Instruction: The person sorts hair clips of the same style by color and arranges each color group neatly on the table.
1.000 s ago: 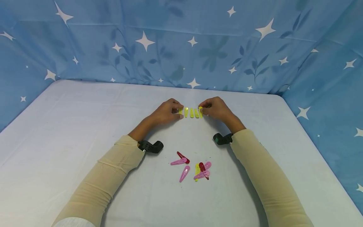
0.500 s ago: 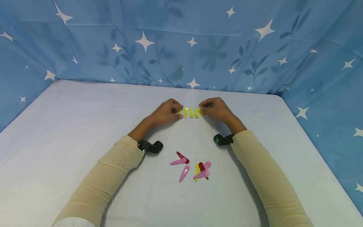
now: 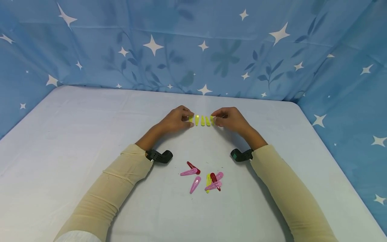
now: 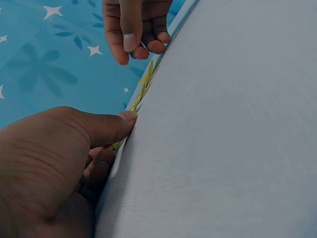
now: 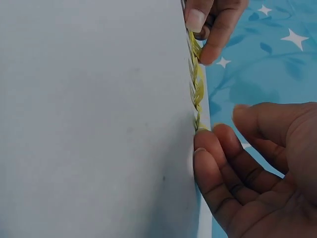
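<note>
Several yellow snap hair clips stand in a side-by-side row at the far part of the table, with one clip [image 3: 203, 120] in the middle. My left hand [image 3: 176, 119] is at the row's left end, its thumb and finger holding the leftmost clip [image 3: 190, 119] by its two ends. My right hand [image 3: 231, 118] is at the other end, fingertips right at the rightmost clip [image 3: 212, 120]. In the right wrist view the right thumb [image 5: 267, 119] stands apart from the fingers [image 5: 210, 171], which lie low beside the row.
Nearer on the white table [image 3: 145, 208] lie loose clips: a pink one [image 3: 195, 185], a red one [image 3: 193, 167] crossed by another pink one, and a small pile with a yellow clip [image 3: 208, 183]. A blue star-patterned curtain [image 3: 181, 67] hangs behind the table's far edge.
The rightmost yellow clip turned slantwise, then came roughly upright in line with the row. The right fingers loosened from it and the right wrist shifted slightly. My left hand stayed in place.
</note>
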Available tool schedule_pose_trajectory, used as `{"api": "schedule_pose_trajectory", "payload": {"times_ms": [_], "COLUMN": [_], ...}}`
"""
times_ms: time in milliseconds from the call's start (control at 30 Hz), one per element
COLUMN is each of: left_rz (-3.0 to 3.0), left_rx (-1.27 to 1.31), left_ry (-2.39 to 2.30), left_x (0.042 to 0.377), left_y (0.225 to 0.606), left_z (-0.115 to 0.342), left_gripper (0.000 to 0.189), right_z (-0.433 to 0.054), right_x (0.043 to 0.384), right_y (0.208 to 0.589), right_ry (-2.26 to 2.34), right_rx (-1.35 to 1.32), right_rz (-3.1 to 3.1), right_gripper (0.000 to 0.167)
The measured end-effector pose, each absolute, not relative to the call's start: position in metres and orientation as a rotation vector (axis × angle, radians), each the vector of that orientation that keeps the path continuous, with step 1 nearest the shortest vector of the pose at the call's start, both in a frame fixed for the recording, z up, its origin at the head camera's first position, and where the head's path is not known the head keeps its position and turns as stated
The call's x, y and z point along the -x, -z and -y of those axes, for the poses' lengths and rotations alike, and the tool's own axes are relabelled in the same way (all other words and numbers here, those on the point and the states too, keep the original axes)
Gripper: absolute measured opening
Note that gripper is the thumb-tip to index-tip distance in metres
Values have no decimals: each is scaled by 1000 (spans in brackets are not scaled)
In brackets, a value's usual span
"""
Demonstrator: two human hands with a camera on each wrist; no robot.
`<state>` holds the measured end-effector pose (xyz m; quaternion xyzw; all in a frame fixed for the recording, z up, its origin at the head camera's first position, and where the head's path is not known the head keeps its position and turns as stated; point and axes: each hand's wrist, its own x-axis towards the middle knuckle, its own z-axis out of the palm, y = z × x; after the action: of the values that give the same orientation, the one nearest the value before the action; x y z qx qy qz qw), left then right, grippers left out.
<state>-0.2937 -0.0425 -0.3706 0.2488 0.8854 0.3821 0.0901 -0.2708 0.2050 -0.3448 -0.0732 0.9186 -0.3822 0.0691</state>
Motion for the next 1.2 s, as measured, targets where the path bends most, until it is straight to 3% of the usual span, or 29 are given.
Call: {"api": "schedule_pose_trajectory", "payload": {"times_ms": [1200], "left_rz": [-2630], "left_rx": [-762], "left_ry": [-1145], "left_x": [294], "left_y": [372], "left_z": [43], "left_gripper": [48], "right_z": [-227], "right_x": [203], "right_y": [331], "right_ry": [1095], "right_rx": [542], "right_rz": [-2645], "right_gripper": [21]}}
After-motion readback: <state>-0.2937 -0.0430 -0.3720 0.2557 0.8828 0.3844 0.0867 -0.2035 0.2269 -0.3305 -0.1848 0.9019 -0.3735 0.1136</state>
